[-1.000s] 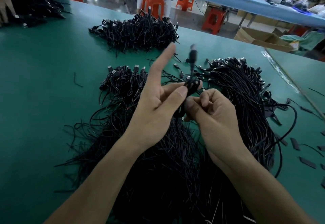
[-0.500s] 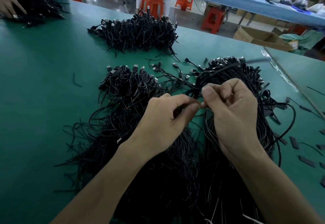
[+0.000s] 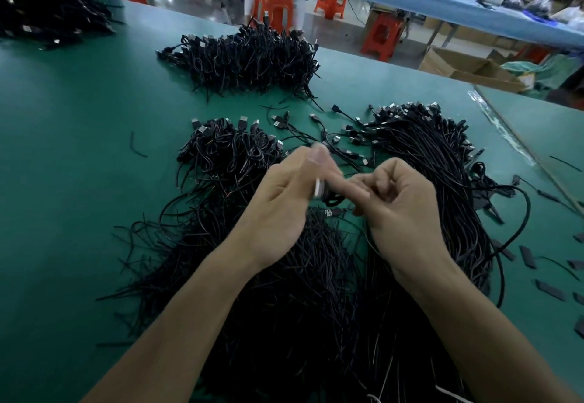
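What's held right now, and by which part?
A black USB cable: left hand grips it near the plug, right hand pinches the cord; blur hides finer detail.

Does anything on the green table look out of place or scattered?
Yes. One short cable offcut lies alone left of the nearest pile, and flat black strips are scattered at the right.

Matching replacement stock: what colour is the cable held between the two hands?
The cable is black; the head view shows it best.
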Available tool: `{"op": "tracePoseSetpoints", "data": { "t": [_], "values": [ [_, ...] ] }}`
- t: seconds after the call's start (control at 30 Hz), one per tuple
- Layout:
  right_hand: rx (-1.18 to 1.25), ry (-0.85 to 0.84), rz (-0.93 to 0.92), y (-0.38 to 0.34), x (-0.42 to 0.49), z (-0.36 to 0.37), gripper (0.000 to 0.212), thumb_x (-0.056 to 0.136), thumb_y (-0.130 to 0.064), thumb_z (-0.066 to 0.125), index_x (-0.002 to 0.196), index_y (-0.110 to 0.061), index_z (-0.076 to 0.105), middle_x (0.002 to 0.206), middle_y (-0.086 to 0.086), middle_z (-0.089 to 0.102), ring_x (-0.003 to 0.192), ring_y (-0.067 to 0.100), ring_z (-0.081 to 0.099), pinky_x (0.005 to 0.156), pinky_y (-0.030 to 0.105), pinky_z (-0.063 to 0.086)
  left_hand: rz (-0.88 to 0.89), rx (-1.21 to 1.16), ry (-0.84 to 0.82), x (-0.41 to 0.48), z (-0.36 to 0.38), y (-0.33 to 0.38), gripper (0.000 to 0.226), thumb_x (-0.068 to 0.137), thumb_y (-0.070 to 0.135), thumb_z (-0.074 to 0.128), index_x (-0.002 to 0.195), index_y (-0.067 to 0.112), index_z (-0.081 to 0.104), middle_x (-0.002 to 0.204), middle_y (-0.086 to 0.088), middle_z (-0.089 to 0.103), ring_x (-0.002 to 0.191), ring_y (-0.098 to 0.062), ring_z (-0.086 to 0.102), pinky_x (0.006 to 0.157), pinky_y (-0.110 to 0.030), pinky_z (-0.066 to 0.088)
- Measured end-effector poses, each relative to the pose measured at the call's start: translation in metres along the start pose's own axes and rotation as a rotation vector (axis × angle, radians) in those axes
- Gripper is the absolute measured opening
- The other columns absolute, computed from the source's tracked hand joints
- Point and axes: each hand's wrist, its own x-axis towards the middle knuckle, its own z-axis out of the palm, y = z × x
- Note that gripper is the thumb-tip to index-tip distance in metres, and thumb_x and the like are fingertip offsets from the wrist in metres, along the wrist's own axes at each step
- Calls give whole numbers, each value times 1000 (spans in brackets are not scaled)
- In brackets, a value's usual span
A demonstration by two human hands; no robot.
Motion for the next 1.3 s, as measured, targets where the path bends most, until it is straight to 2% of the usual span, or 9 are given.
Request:
{"op": "tracePoseSetpoints", "data": {
  "t": [0.13, 0.37, 0.43, 0.5, 0.6, 0.73, 0.87, 1.07, 1.3],
  "values": [
    [64, 121, -38, 0, 7, -2, 44, 89, 5, 66, 64, -20, 40, 68, -6, 65, 70, 7, 63, 70, 27, 54, -108, 254, -57, -1, 6, -10, 28, 89, 44, 60, 97, 25, 79, 84, 0, 50, 70, -1, 50, 63, -13, 42],
    [68, 35, -214, -5, -4, 8, 42, 88, 8, 66, 65, -15, 39, 67, -8, 61, 74, 2, 64, 73, 17, 53, -304, 73, 11, 1, 6, -12, 32, 91, 36, 40, 71, 30, 65, 61, 0, 48, 59, -15, 40, 56, -31, 31],
    [41, -54, -215, -4, -9, 9, 40, 88, 8, 65, 66, -14, 40, 70, 1, 62, 77, 5, 66, 77, 24, 57, -339, -107, 22, 2, 1, -11, 49, 89, 43, 33, 88, 12, 71, 67, 10, 57, 63, -6, 51, 62, -27, 36],
    [7, -112, -200, -3, -14, 11, 41, 87, 8, 65, 66, -18, 41, 72, 7, 62, 73, 12, 63, 72, 28, 57, -306, -158, 20, 2, -3, -13, 56, 93, 55, 33, 108, 22, 75, 91, 14, 74, 88, 2, 67, 76, -22, 46],
    [-53, -124, -180, -2, -15, 14, 45, 87, 9, 66, 64, -20, 40, 62, -1, 52, 60, 23, 49, 58, 34, 51, -138, -56, 13, 3, -3, -9, 28, 94, 37, 57, 114, 27, 73, 108, 6, 76, 106, -5, 68, 87, -17, 52],
    [-45, -106, -135, -1, -13, 10, 46, 90, 7, 64, 64, -21, 39, 60, -3, 43, 57, 25, 39, 53, 38, 41, -102, 24, -27, 2, -6, -12, 32, 91, 30, 63, 122, 36, 65, 116, -19, 71, 96, -27, 66, 102, -48, 50],
    [34, -81, -22, -1, -11, 7, 44, 89, 11, 62, 66, -18, 37, 65, 3, 57, 63, 19, 48, 56, 32, 46, -74, 109, -75, 2, -11, -13, 43, 85, 32, 70, 125, 44, 57, 116, -1, 72, 108, -17, 68, 96, -31, 54],
    [453, -122, 438, 8, -7, -6, 39, 81, 1, 68, 64, -20, 39, 59, 1, 53, 54, 11, 50, 48, 21, 45, 55, 355, -59, 1, -9, -21, 32, 85, 20, 78, 117, 22, 72, 96, 15, 68, 94, -4, 65, 81, -11, 46],
    [316, -203, 492, 24, -2, -17, 25, 77, -13, 76, 76, -15, 51, 68, 5, 68, 56, 13, 59, 50, 23, 50, 9, 229, 26, 4, -14, -24, 41, 78, 7, 84, 106, 34, 71, 93, 11, 76, 84, -7, 74, 77, -21, 58]
  ]
}}
